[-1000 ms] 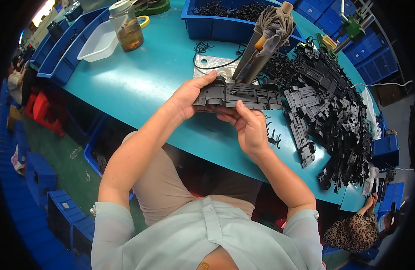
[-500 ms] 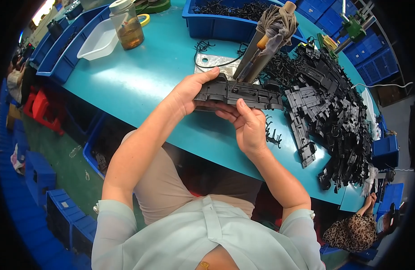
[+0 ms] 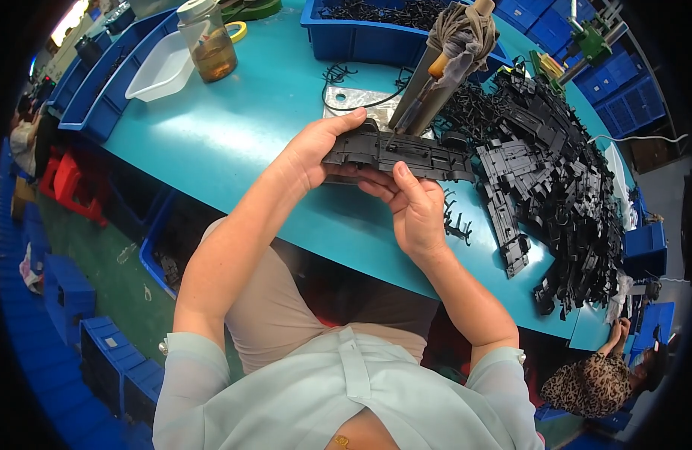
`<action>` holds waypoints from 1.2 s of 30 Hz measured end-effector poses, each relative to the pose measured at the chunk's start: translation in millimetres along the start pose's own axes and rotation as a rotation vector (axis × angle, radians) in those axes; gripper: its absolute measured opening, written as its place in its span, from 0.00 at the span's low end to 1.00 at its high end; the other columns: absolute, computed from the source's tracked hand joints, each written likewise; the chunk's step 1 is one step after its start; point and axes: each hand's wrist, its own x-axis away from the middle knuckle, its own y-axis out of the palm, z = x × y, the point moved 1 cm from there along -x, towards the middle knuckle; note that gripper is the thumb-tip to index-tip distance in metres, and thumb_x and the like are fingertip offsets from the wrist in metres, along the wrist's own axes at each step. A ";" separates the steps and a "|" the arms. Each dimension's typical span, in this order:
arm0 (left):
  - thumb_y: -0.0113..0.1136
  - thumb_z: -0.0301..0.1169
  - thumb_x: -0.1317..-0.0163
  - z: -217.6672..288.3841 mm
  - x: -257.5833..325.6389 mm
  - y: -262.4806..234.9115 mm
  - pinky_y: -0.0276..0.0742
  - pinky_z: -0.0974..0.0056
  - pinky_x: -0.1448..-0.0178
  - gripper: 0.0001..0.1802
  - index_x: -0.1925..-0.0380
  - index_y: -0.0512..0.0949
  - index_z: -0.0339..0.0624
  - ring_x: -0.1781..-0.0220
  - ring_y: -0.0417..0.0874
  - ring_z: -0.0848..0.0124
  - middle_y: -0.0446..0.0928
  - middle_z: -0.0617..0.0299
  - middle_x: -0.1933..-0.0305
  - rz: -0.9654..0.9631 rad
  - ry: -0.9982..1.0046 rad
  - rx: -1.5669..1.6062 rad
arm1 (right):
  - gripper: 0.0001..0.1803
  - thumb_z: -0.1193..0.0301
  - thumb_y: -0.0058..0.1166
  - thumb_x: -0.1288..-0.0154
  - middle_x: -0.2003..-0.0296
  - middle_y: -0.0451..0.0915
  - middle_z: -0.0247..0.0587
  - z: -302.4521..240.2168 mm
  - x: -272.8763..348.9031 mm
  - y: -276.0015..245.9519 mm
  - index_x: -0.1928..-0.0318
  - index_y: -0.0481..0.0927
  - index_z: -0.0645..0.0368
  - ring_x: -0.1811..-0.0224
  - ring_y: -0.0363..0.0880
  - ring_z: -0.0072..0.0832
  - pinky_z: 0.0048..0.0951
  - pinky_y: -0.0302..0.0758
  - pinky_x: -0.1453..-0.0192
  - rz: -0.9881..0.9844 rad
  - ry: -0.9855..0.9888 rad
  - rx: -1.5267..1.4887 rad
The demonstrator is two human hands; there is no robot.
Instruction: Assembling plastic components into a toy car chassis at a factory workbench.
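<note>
A long black plastic chassis part (image 3: 417, 156) is held level between my two hands. My left hand (image 3: 321, 150) grips its left end, thumb on top and fingers underneath. My right hand (image 3: 417, 206) holds its near edge around the middle, with the thumb on the front and fingers curled below. Directly over the part, a soldering-iron-like tool (image 3: 413, 112) with an orange handle slants down along a metal post (image 3: 428, 97) wrapped in grey cloth. The tool's thin tip meets or nearly meets the part's upper face; contact cannot be made out.
Black chassis parts (image 3: 578, 202) lie heaped on the table's right, with small black branched pieces (image 3: 457, 217) nearer me. Behind stands a blue bin (image 3: 361, 39). A jar of amber liquid (image 3: 213, 56), a white tray (image 3: 145, 91) and blue trays are at left. Another person (image 3: 589, 386) sits at right.
Both hands and the chassis part stay almost in place under the tool. The whole view has shifted very slightly.
</note>
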 end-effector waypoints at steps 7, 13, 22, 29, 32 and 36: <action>0.56 0.47 0.36 0.4 -5.0 -2.6 0.72 0.69 0.75 0.16 0.63 0.77 0.47 0.73 0.81 0.75 0.81 0.63 0.69 -0.003 -0.009 -0.006 | 0.18 0.67 0.47 0.29 0.53 0.79 0.51 0.2 -0.5 1.2 0.50 0.73 0.71 0.51 0.80 0.40 0.39 0.79 0.47 0.001 -0.004 0.018; 0.56 0.47 0.37 1.5 -5.2 -0.8 0.72 0.70 0.76 0.16 0.63 0.77 0.46 0.74 0.81 0.75 0.81 0.63 0.70 0.010 -0.009 -0.002 | 0.17 0.68 0.47 0.29 0.54 0.79 0.51 1.0 -1.3 0.7 0.50 0.74 0.71 0.51 0.80 0.40 0.39 0.80 0.47 -0.004 -0.011 -0.006; 0.56 0.46 0.36 2.8 -4.3 -1.9 0.74 0.68 0.74 0.16 0.62 0.77 0.46 0.72 0.82 0.75 0.81 0.63 0.69 -0.021 -0.002 -0.003 | 0.16 0.69 0.47 0.29 0.54 0.79 0.51 1.0 -0.4 2.0 0.50 0.74 0.70 0.51 0.80 0.39 0.39 0.80 0.46 -0.003 -0.006 -0.025; 0.56 0.46 0.36 2.7 -2.8 0.4 0.73 0.68 0.75 0.16 0.62 0.77 0.45 0.73 0.81 0.75 0.81 0.62 0.69 0.007 0.001 -0.007 | 0.16 0.69 0.47 0.29 0.53 0.79 0.51 1.4 -0.4 1.0 0.50 0.74 0.70 0.51 0.81 0.39 0.39 0.80 0.46 0.005 -0.002 -0.041; 0.56 0.47 0.37 2.6 -4.8 -0.4 0.72 0.69 0.75 0.17 0.62 0.77 0.46 0.73 0.81 0.75 0.81 0.63 0.69 -0.001 -0.007 -0.014 | 0.16 0.69 0.47 0.29 0.53 0.79 0.51 1.6 -1.2 1.0 0.49 0.73 0.71 0.51 0.81 0.40 0.39 0.80 0.46 0.006 -0.007 -0.039; 0.56 0.48 0.37 4.4 -2.7 3.2 0.71 0.70 0.74 0.17 0.63 0.77 0.46 0.72 0.80 0.76 0.81 0.64 0.69 0.037 -0.031 -0.034 | 0.17 0.68 0.47 0.29 0.52 0.78 0.51 0.4 -2.4 -0.2 0.48 0.73 0.70 0.51 0.80 0.41 0.40 0.80 0.46 -0.008 -0.015 -0.030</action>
